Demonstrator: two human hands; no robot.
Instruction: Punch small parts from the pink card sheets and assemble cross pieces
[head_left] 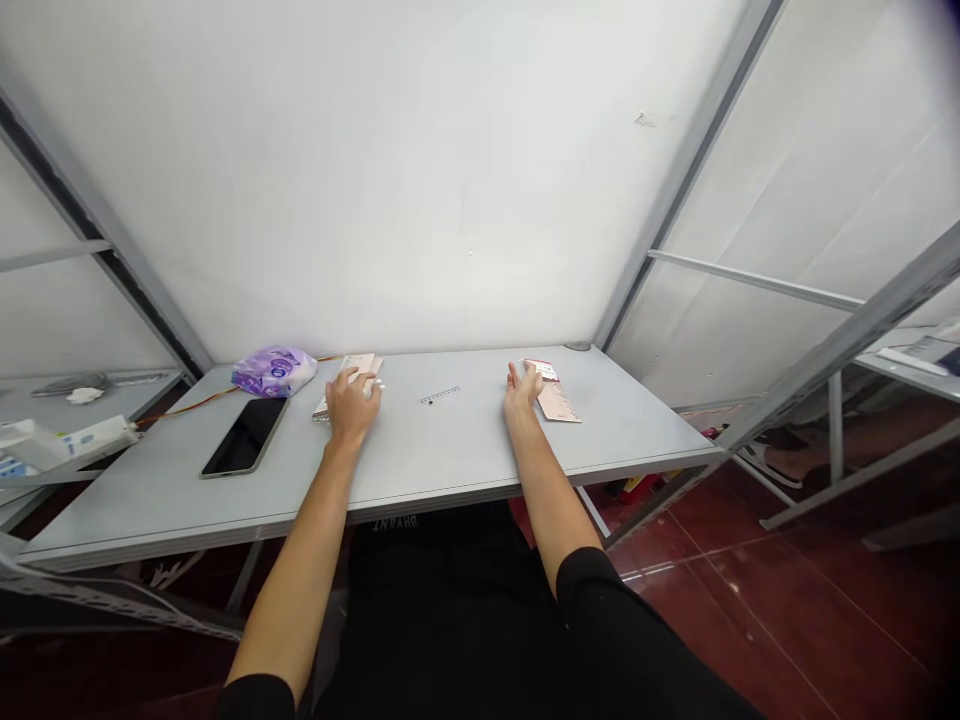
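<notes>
covering pale papers [359,362] partly — left hand [351,403]

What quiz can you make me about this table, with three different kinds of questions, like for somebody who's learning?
1. Pick one: what colour is the packet?
A) green
B) purple and white
C) orange
2. True or false: pink paper shows beside the right hand.
3. Fill in the gap: the phone is nearer to the ____ hand.

Key:
1. B, purple and white.
2. True.
3. Left: the left hand is the one nearer.
</notes>
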